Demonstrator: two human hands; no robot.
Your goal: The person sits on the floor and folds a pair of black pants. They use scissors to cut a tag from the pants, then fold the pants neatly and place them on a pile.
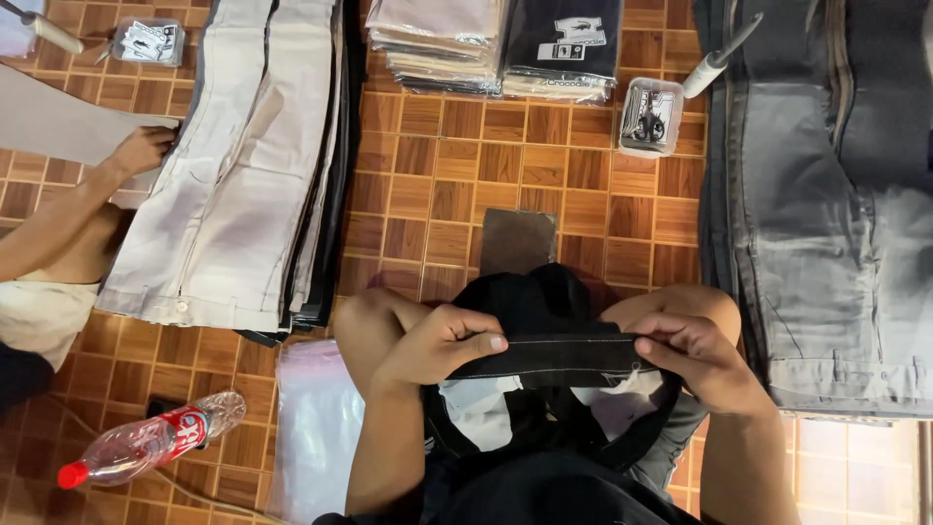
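- Gripping a black garment (554, 355) at its stitched waistband, the left hand (442, 340) pinches the band's left end, thumb on top and fingers curled under.
- The right hand (695, 350) is closed on the band's right end, so the band runs taut and level between the two hands.
- The garment lies over the person's lap, near the bottom middle of the scene, with pale pocket linings showing below the band.
- Just beyond the garment a dark flat board (517, 241) lies on the wood-patterned floor (437, 185).
- Far left, a pile of beige trousers (243, 165) lies on the floor; another person's hand (144, 148) touches its left edge.
- On the right lies a pile of grey trousers (826, 204).
- At the far middle are stacks of bagged folded clothes (496, 44), and right of them a small clear box with scissors (649, 117).
- Near left, a plastic bottle with a red cap (146, 442) lies on its side, and a clear plastic bag (316, 428) rests beside the person's left arm.
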